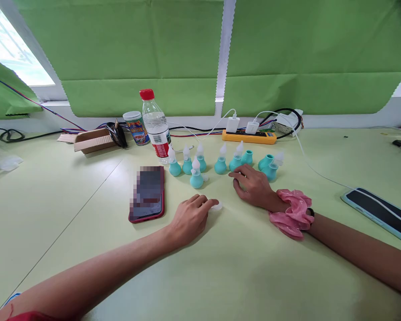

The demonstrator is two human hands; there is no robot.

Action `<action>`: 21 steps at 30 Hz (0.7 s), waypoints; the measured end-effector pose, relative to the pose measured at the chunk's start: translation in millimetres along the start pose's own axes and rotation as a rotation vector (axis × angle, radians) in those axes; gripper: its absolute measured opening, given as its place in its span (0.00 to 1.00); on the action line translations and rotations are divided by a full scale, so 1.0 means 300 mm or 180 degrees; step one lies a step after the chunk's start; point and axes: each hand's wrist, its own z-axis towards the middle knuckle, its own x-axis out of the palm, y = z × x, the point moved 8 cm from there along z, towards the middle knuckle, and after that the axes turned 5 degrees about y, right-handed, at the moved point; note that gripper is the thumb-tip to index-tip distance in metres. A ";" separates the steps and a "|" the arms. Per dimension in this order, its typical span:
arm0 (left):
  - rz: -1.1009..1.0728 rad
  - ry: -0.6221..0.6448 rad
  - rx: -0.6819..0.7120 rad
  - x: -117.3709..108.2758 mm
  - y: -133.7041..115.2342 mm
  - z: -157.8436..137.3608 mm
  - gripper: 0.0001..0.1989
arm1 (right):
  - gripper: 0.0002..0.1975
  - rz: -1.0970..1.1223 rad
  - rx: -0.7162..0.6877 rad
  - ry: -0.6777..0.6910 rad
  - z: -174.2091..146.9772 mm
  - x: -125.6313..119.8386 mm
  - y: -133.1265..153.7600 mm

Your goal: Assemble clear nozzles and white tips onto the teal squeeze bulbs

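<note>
My left hand rests low over the table, its thumb and fingers closed on a small translucent white piece. Ahead of it stands a teal squeeze bulb with a pale pointed nozzle, a small clear bit beside its base. My right hand reaches in from the right with fingers apart, just in front of another nozzled teal bulb; whether it touches that bulb I cannot tell. Several similar bulbs stand in a loose row. Two teal bulbs show open necks without nozzles.
A red-capped water bottle and a printed can stand behind the bulbs. One phone lies left, another right with a white cable across it. At the back are an orange power strip and a cardboard box.
</note>
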 end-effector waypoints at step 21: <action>-0.0093 0.0140 0.0112 -0.002 -0.013 0.000 0.16 | 0.26 -0.0779 0.1224 0.1218 0.015 0.076 -0.203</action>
